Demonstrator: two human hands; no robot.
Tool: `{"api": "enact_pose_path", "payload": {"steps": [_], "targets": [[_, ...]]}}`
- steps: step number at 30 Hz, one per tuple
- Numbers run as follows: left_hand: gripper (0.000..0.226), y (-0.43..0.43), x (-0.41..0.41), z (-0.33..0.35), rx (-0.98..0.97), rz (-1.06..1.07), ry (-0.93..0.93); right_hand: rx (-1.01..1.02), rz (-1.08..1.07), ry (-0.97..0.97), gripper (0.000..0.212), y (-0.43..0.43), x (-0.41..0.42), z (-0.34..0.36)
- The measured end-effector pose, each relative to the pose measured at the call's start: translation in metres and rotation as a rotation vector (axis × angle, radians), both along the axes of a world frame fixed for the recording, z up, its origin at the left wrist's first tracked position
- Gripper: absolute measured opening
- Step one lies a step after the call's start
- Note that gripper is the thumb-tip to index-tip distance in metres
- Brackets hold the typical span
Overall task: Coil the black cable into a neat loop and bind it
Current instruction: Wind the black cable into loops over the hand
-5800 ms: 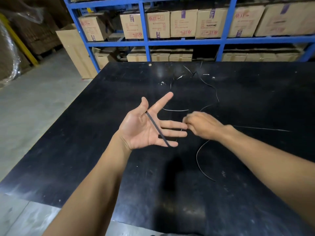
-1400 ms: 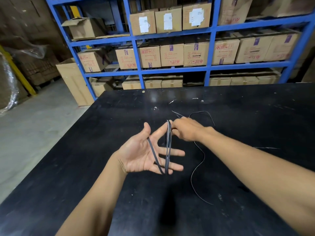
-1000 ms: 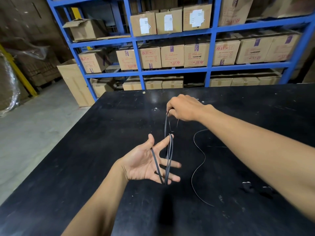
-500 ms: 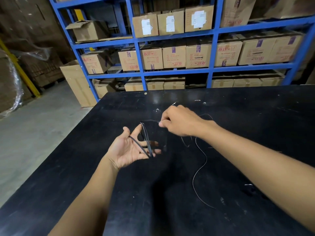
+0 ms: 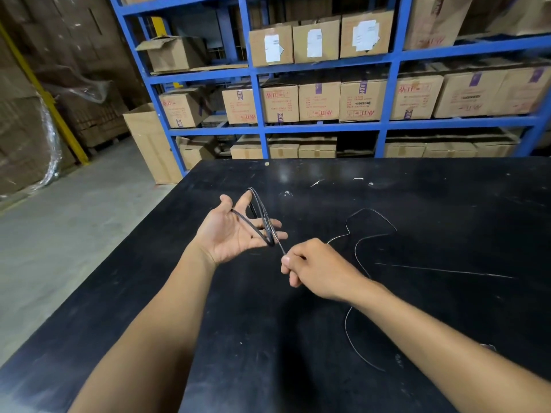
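Observation:
My left hand [image 5: 231, 234] is held palm up above the black table [image 5: 208, 338], fingers spread. The black cable [image 5: 262, 217] is wound in a few turns around it, from the forefinger tip down across the palm to the little finger. My right hand [image 5: 316, 268] is just right of and below the left, with thumb and fingers pinched on the cable where it leaves the coil. The loose rest of the cable [image 5: 369, 222] curls over the table behind my right hand, and another stretch [image 5: 350, 338] shows under my right forearm.
A thin pale strand [image 5: 447, 271] lies on the table to the right, and small white scraps [image 5: 316, 183] lie near the far edge. Blue shelving [image 5: 259, 126] with cardboard boxes stands behind the table. A tall carton [image 5: 149, 144] stands on the concrete floor at the left.
My right hand has come down from above the left fingers to below and right of them, drawing the cable along. The left hand has risen slightly, with turns still wound on it.

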State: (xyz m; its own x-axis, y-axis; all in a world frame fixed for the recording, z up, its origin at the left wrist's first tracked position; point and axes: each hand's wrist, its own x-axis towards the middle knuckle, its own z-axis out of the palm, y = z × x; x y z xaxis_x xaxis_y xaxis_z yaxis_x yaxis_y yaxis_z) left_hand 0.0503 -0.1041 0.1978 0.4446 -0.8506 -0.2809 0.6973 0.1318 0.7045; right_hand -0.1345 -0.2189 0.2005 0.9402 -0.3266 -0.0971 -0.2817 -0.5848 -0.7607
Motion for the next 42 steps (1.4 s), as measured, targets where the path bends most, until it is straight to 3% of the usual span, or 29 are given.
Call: {"api": "enact_pose_path", "payload": {"steps": [7, 11, 18, 24, 33, 42], "targets": [[0.063, 0.001, -0.003, 0.006, -0.102, -0.045, -0.021, 0.104, 0.100, 0.041, 0.029, 0.013, -0.014, -0.032], [0.065, 0.001, -0.009, 0.012, -0.153, -0.164, -0.051, 0.056, 0.162, 0.081, 0.028, 0.008, -0.011, -0.056], [0.066, 0.005, -0.022, 0.020, -0.232, -0.437, -0.043, -0.152, 0.191, 0.128, 0.022, -0.023, 0.018, -0.065], [0.067, 0.011, -0.035, 0.016, -0.222, -0.583, -0.040, -0.499, 0.158, 0.116, 0.017, -0.068, 0.045, -0.022], [0.067, 0.004, -0.047, 0.010, -0.174, -0.670, -0.032, -0.949, 0.244, -0.092, 0.013, -0.090, 0.072, 0.056], [0.065, -0.003, -0.055, -0.005, -0.065, -0.682, -0.060, -1.002, 0.196, -0.136, 0.008, -0.093, 0.077, 0.085]]}}
